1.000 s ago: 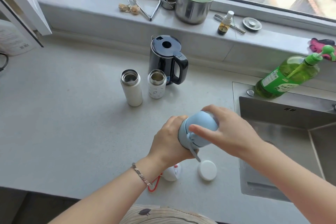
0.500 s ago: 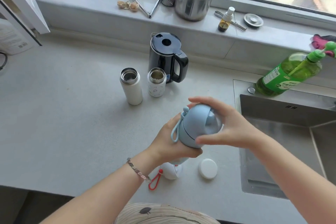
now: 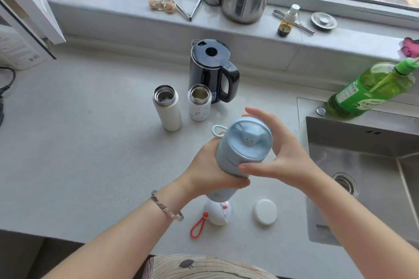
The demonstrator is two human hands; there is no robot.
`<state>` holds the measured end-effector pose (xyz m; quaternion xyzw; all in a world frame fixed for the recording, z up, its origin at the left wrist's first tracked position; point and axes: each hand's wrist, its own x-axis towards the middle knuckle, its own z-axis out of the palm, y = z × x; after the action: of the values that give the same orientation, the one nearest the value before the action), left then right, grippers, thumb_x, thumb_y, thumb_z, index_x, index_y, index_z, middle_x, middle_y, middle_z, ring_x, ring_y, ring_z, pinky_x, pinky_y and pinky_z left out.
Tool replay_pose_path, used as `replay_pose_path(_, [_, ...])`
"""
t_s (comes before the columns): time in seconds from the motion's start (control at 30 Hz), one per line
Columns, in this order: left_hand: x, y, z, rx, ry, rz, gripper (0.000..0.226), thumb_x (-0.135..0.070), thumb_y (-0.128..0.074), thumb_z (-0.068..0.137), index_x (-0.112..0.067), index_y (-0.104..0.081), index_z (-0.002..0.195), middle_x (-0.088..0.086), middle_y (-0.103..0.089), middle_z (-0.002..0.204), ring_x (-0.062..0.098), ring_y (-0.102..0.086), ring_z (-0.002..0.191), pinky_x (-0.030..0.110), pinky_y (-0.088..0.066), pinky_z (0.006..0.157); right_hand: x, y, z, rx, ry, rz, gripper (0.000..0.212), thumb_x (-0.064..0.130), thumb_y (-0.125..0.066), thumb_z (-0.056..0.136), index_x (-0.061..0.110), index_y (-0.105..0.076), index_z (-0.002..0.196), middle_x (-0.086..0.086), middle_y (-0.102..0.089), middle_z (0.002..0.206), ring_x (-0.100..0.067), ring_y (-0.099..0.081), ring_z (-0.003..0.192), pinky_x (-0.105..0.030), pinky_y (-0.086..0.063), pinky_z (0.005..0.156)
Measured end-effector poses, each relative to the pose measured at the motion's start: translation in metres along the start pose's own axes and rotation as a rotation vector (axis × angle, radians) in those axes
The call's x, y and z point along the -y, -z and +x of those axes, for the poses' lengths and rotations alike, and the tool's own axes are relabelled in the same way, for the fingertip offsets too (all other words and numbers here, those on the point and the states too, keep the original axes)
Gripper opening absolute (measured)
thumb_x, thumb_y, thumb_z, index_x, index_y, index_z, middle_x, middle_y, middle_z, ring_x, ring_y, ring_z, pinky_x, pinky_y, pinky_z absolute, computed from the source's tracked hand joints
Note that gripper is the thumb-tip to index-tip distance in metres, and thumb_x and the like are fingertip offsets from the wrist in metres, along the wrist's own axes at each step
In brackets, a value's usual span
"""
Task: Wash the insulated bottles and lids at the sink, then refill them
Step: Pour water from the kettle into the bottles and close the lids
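From the head view, we see the left hand (image 3: 210, 170) wrapped round the body of the blue bottle (image 3: 229, 163), holding it in the air above the table (image 3: 79, 142), just over a white lid with a red loop (image 3: 217, 210) and near a round white lid (image 3: 264, 211). The bottle's long axis tilts, base down toward us and its blue lid (image 3: 247, 140) up and away. The right hand (image 3: 288, 156) is nearer the lid: its fingers (image 3: 260, 113) spread wide behind it, thumb along the seam, not clamped as far as we can see. We judge a twist-off comes next, about that axis. Two open bottles (image 3: 167, 111) stand by the kettle (image 3: 210, 70). The green soap bottle (image 3: 371, 90) by the sink (image 3: 362, 142) has a label too small to read.
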<state>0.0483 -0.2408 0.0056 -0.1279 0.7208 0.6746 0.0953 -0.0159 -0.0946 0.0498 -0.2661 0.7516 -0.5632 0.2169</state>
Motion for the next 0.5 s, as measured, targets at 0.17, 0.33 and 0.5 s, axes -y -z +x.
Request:
replay_pose_path(0.17, [0.002, -0.006, 0.008, -0.103, -0.078, 0.123, 0.061, -0.027, -0.078, 0.041, -0.026, -0.057, 0.098, -0.012, -0.066, 0.086, 0.004, -0.064, 0.079, 0.02, -0.053, 0.068, 0.005, -0.033, 0.005, -0.353, 0.067, 0.098, 0.066, 0.019, -0.082, 0.045, 0.024, -0.055, 0.105, 0.015, -0.064, 0.096, 0.001, -0.061, 0.087, -0.011, -0.045, 0.077])
replay_pose_path(0.33, [0.003, -0.029, 0.016, -0.337, -0.093, 0.133, 0.036, -0.044, -0.063, 0.059, -0.035, -0.053, 0.092, -0.021, -0.058, 0.083, -0.008, -0.057, 0.077, 0.011, -0.044, 0.07, -0.002, -0.073, 0.023, -0.86, -0.113, 0.062, 0.058, 0.026, -0.079, 0.051, 0.042, -0.048, 0.098, 0.021, -0.056, 0.097, 0.004, -0.056, 0.092, -0.012, -0.044, 0.084])
replay_pose_path(0.5, [0.011, -0.013, 0.034, -0.39, -0.13, 0.375, 0.053, -0.04, -0.071, 0.057, -0.024, -0.055, 0.105, -0.009, -0.062, 0.096, 0.014, -0.059, 0.089, 0.025, -0.046, 0.076, -0.018, -0.048, 0.031, -0.592, -0.147, 0.033, 0.064, 0.025, -0.088, 0.054, 0.041, -0.046, 0.1, 0.02, -0.055, 0.098, 0.008, -0.055, 0.09, -0.009, -0.042, 0.08])
